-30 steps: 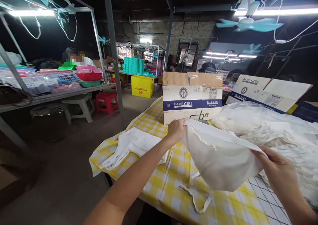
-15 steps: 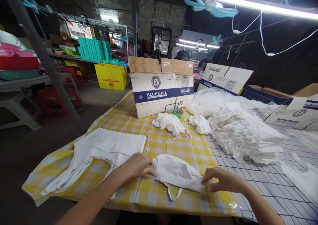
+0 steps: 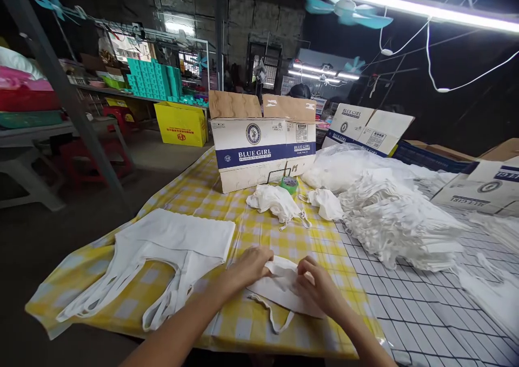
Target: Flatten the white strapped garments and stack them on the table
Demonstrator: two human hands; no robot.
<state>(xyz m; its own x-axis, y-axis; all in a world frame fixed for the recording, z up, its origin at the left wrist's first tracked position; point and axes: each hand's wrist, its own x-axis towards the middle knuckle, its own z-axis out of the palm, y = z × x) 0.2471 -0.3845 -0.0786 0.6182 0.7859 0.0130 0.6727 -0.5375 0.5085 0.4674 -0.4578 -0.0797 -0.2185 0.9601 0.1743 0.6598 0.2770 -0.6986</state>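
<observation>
A small white strapped garment (image 3: 279, 292), probably a bra top, lies on the yellow checked cloth right in front of me. One thin strap loops off its near edge. My left hand (image 3: 252, 265) pinches its upper edge, and close beside it my right hand (image 3: 320, 286) has its fingers closed on the upper right part, bunching the fabric a little. The right hand covers part of the garment. To the left, white camisoles (image 3: 178, 232) are laid flat in a neat pile, straps pointing toward the front left.
Two crumpled white garments (image 3: 278, 202) sit beyond my hands, near a green tape roll (image 3: 289, 184) and an upright carton (image 3: 259, 153). A tall heap of white garments (image 3: 399, 221) fills the right side. A metal post (image 3: 77, 102) stands at the left.
My right hand has moved left from the garment's right end to its upper part. My left hand has shifted slightly right along the top edge. The hands are closer together.
</observation>
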